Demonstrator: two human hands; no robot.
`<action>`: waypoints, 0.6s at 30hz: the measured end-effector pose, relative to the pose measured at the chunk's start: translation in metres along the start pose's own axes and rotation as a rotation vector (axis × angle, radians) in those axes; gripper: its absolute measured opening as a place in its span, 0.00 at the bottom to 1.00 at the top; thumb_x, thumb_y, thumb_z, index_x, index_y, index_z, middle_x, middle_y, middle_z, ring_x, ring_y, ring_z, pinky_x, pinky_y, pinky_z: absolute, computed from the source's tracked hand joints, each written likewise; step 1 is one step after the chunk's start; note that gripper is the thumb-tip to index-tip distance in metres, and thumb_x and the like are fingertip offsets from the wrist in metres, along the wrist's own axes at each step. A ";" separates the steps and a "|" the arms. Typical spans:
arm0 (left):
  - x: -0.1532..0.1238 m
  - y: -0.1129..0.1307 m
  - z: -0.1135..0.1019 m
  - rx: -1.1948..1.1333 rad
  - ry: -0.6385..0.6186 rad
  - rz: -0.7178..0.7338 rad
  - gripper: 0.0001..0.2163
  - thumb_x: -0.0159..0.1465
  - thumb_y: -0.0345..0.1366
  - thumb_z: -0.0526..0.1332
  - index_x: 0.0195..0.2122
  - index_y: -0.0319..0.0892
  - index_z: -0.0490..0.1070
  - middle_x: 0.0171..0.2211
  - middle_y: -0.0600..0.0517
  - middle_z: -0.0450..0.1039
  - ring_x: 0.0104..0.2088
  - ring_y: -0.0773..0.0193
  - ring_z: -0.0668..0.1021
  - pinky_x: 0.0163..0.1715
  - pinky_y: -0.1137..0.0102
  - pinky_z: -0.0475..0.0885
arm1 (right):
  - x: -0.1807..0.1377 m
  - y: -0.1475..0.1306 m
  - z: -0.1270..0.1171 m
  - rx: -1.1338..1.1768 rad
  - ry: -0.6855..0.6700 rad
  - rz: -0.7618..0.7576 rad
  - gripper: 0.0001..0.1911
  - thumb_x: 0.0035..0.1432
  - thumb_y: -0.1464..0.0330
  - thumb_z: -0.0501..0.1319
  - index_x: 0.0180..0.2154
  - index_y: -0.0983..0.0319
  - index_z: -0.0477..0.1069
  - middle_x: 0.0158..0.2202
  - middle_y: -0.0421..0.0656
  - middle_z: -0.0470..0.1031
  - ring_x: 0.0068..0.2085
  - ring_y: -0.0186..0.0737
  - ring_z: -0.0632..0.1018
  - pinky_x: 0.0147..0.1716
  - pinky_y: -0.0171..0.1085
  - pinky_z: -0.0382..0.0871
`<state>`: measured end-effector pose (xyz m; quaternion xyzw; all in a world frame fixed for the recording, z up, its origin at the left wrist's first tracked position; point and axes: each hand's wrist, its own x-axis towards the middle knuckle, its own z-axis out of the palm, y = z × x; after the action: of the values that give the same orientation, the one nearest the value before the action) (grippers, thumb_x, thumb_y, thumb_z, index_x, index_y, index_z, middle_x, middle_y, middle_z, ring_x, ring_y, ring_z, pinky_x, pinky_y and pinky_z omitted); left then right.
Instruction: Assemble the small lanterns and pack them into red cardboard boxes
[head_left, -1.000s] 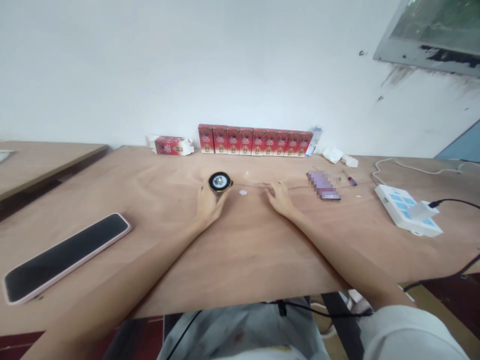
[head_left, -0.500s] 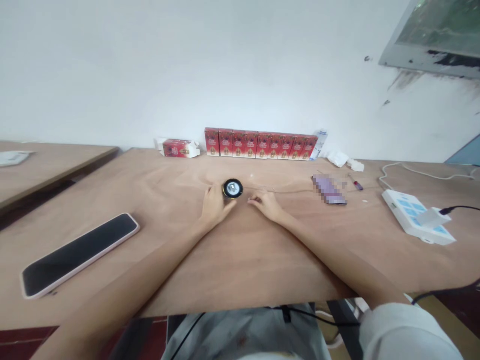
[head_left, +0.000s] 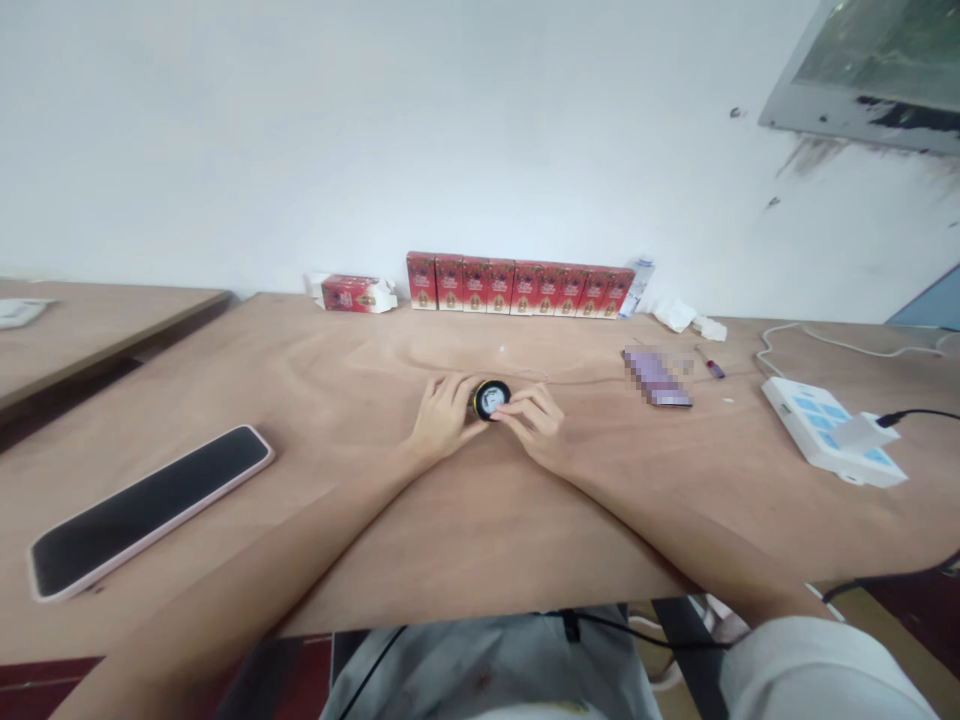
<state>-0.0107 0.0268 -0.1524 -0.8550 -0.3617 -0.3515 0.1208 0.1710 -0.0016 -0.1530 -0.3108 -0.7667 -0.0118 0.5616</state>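
Near the middle of the table, a small round black object (head_left: 491, 398) with a white face and a gold-coloured edge is tipped up. My left hand (head_left: 444, 415) grips its left side, with thumb and fingers closed around the edge. From the other side, my right hand (head_left: 536, 420) is closed, thumb and fingertips pressed together against the lower right of the white face. What lies between those fingertips, beyond the object's edge, is too small to tell.
Several red boxes (head_left: 517, 287) stand in a row by the wall, an opened red box (head_left: 351, 293) lying left of them. A phone (head_left: 154, 510) lies at left. Rightward are a purple packet (head_left: 656, 377), a small screwdriver (head_left: 711, 364), crumpled paper (head_left: 675, 315) and a power strip (head_left: 832, 430).
The round black object has moved right and towards me in my left hand and is now tilted. My right hand, apart from it before, now touches its face.
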 end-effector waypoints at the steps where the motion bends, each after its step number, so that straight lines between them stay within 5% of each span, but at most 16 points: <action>1: 0.000 0.001 0.000 0.001 -0.006 -0.006 0.21 0.62 0.48 0.54 0.50 0.39 0.62 0.45 0.41 0.72 0.47 0.52 0.73 0.45 0.61 0.63 | 0.000 0.000 -0.001 0.003 -0.011 0.017 0.05 0.57 0.66 0.62 0.30 0.56 0.75 0.28 0.42 0.72 0.32 0.38 0.72 0.34 0.40 0.68; 18: 0.001 0.001 -0.001 0.045 -0.006 0.019 0.20 0.63 0.48 0.53 0.50 0.38 0.63 0.44 0.41 0.72 0.46 0.53 0.73 0.45 0.61 0.62 | -0.001 -0.002 0.000 0.091 -0.007 0.034 0.04 0.58 0.68 0.57 0.31 0.58 0.69 0.29 0.44 0.75 0.33 0.39 0.76 0.34 0.41 0.70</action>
<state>-0.0101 0.0264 -0.1512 -0.8565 -0.3616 -0.3396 0.1424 0.1703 -0.0038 -0.1527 -0.2980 -0.7630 0.0338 0.5726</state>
